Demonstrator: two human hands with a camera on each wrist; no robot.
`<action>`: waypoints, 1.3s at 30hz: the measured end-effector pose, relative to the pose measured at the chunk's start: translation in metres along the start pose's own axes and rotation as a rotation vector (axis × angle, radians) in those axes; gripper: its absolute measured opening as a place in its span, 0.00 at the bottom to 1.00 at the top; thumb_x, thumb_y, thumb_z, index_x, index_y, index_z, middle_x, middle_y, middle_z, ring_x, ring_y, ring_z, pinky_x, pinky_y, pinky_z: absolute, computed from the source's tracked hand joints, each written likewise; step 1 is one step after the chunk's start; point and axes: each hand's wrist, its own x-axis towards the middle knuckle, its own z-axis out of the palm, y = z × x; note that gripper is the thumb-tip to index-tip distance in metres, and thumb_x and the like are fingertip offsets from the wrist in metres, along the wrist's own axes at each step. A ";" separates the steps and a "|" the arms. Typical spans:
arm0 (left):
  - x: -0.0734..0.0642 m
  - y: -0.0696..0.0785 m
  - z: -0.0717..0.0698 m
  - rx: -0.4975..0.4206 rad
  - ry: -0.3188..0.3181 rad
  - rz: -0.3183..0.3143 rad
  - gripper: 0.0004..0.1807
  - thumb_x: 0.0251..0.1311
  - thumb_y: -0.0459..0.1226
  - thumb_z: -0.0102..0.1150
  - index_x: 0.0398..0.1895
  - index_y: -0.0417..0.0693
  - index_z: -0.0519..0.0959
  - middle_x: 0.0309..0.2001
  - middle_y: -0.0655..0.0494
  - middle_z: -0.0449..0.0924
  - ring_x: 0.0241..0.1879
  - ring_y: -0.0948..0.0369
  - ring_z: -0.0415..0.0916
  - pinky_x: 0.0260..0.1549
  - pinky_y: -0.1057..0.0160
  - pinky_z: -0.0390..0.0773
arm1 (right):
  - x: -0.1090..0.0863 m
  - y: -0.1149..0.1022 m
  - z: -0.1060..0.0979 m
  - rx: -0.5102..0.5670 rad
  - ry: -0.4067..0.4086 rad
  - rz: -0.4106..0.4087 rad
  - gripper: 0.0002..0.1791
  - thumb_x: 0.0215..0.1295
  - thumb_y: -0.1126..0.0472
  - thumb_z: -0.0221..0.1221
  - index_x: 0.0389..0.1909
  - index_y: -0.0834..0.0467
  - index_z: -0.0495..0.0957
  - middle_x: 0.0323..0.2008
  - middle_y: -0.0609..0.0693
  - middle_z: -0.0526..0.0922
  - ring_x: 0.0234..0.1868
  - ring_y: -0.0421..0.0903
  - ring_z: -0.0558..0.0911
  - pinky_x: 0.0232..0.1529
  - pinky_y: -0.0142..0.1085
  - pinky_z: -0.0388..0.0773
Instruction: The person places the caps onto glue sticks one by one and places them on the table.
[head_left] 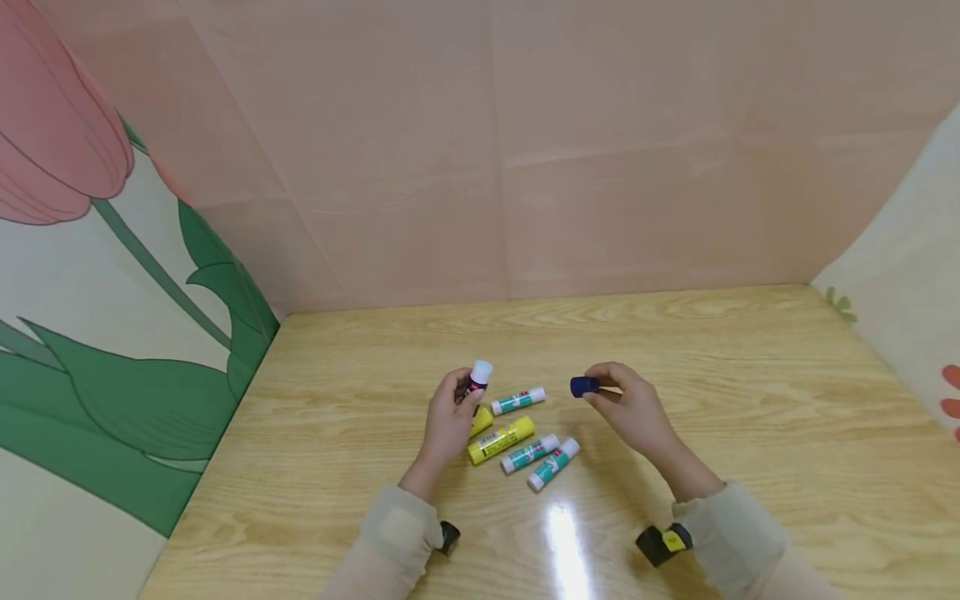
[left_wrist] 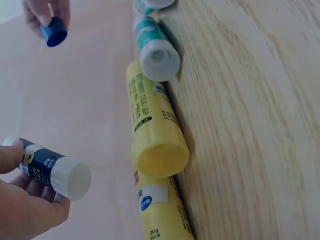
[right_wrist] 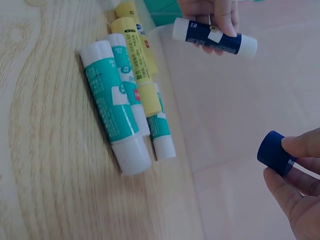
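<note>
My left hand (head_left: 448, 425) grips a dark blue glue stick (left_wrist: 42, 165) without its cap, its white end tipped up in the head view. Across from it, my right hand (head_left: 637, 412) pinches a dark blue cap (right_wrist: 276, 152) between thumb and fingers. Cap and glue stick are well apart, both above the table. Below and between the hands lie a yellow glue stick (head_left: 501, 441) and a second yellow glue stick (head_left: 482, 422), partly hidden by the left hand. Three green-and-white glue sticks lie beside them: one behind (head_left: 518, 402), two in front (head_left: 553, 464).
The wood-grain table (head_left: 750, 375) meets a pink backdrop (head_left: 525, 208) at its far edge. On the left stands a panel with a printed tulip (head_left: 67, 125), on the right a pale printed panel (head_left: 915, 275). A bright reflection lies on the tabletop near the front.
</note>
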 end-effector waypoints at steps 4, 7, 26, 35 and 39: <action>-0.001 0.001 0.001 0.009 0.006 0.017 0.16 0.56 0.32 0.50 0.48 0.38 0.66 0.43 0.47 0.71 0.44 0.55 0.69 0.45 0.59 0.69 | -0.001 -0.006 0.000 0.005 -0.006 -0.002 0.13 0.53 0.73 0.56 0.41 0.68 0.70 0.40 0.60 0.72 0.43 0.54 0.73 0.41 0.36 0.73; -0.002 0.003 0.002 0.023 0.004 0.020 0.15 0.56 0.33 0.51 0.46 0.39 0.66 0.42 0.47 0.71 0.44 0.56 0.69 0.45 0.59 0.68 | -0.001 -0.009 0.000 0.006 -0.008 -0.005 0.13 0.52 0.73 0.56 0.41 0.67 0.70 0.40 0.59 0.72 0.43 0.53 0.73 0.41 0.36 0.73; -0.009 0.011 0.010 0.014 -0.049 0.083 0.13 0.54 0.30 0.52 0.43 0.37 0.67 0.40 0.48 0.72 0.41 0.56 0.69 0.43 0.60 0.69 | -0.003 -0.014 0.002 0.037 0.002 -0.005 0.13 0.52 0.73 0.56 0.40 0.67 0.71 0.40 0.59 0.74 0.43 0.53 0.74 0.39 0.34 0.73; -0.011 0.008 0.012 0.030 -0.089 0.120 0.13 0.54 0.29 0.52 0.43 0.36 0.67 0.39 0.47 0.72 0.40 0.56 0.69 0.42 0.60 0.69 | -0.002 -0.010 0.004 0.047 -0.013 -0.016 0.12 0.53 0.73 0.55 0.40 0.65 0.71 0.39 0.57 0.74 0.42 0.51 0.74 0.39 0.33 0.74; -0.010 0.006 0.013 0.034 -0.098 0.151 0.13 0.54 0.29 0.52 0.43 0.36 0.67 0.39 0.47 0.72 0.40 0.56 0.69 0.41 0.60 0.69 | -0.002 -0.010 0.005 0.055 -0.012 -0.013 0.12 0.53 0.73 0.56 0.40 0.65 0.71 0.39 0.57 0.75 0.42 0.51 0.74 0.38 0.32 0.74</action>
